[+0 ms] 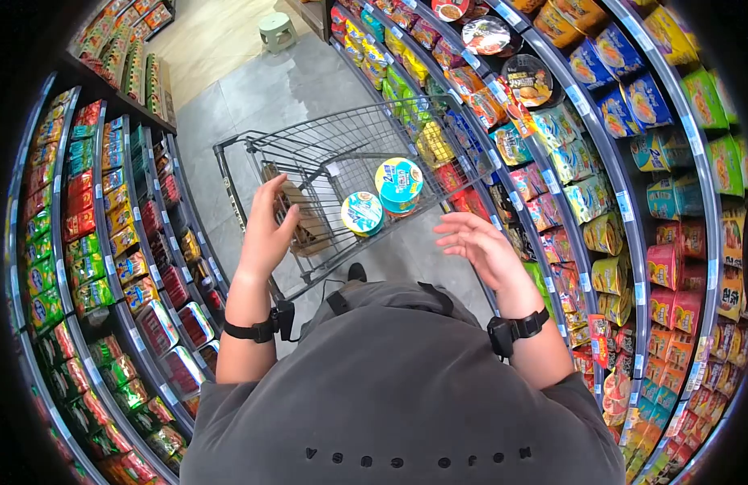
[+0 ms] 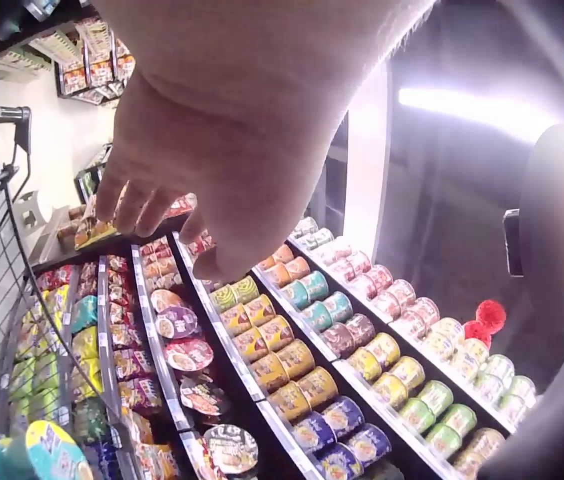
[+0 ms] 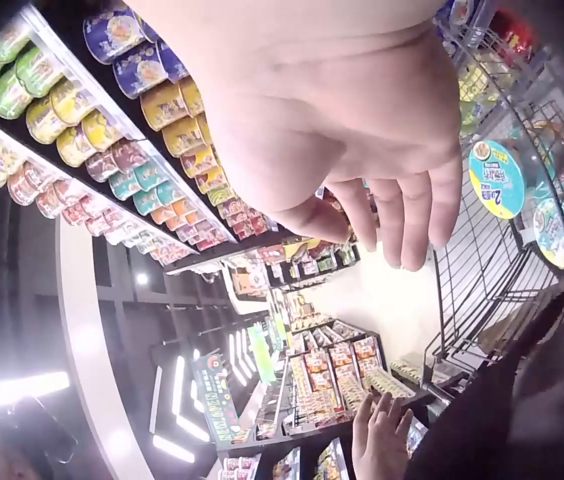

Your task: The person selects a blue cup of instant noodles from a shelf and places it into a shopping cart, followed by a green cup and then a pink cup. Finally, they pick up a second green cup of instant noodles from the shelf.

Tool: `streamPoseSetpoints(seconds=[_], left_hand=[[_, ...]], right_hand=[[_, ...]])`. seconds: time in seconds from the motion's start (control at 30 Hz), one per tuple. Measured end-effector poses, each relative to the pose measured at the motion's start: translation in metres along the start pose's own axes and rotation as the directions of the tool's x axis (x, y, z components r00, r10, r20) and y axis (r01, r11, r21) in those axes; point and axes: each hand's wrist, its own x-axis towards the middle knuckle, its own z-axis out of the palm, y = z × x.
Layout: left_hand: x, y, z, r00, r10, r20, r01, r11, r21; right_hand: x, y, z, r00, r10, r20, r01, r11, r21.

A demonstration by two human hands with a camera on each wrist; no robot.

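Observation:
A wire shopping cart (image 1: 309,145) stands in front of me. In its basket sit two instant noodle tubs with blue, white and yellow lids, a nearer one (image 1: 362,212) and a farther one (image 1: 400,183). My left hand (image 1: 267,230) is raised over the cart's left side, fingers extended, thumb apart, holding nothing. On the other side, my right hand (image 1: 483,249) hovers right of the tubs with loosely bent fingers and nothing in its grasp. The right wrist view shows its palm side (image 3: 352,140) and, farther off, the left hand's fingers (image 3: 380,435).
Shelves of packaged noodles (image 1: 600,162) line the aisle's right, close beside the cart. More shelves with bagged goods (image 1: 107,226) run along the left. Grey floor tiles (image 1: 245,89) lead ahead to a pale green stool (image 1: 277,32). A brown panel (image 1: 301,214) stands at the cart's left.

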Motion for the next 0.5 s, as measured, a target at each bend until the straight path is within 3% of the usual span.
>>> streamPoseSetpoints(seconds=[0.3, 0.37, 0.5], left_hand=[[0.016, -0.044, -0.001, 0.995, -0.062, 0.078, 0.065, 0.997, -0.031], [0.021, -0.057, 0.009, 0.992, 0.000, 0.127, -0.004, 1.000, 0.030], [0.033, -0.055, 0.029, 0.975, -0.062, 0.212, 0.067, 0.998, -0.018]], right_hand=[[0.021, 0.011, 0.012, 0.989, 0.088, -0.120, -0.088, 0.996, 0.007], [0.024, 0.015, 0.004, 0.986, 0.099, -0.135, -0.097, 0.995, 0.016], [0.035, 0.020, -0.022, 0.976, 0.123, -0.179, -0.118, 0.992, 0.038]])
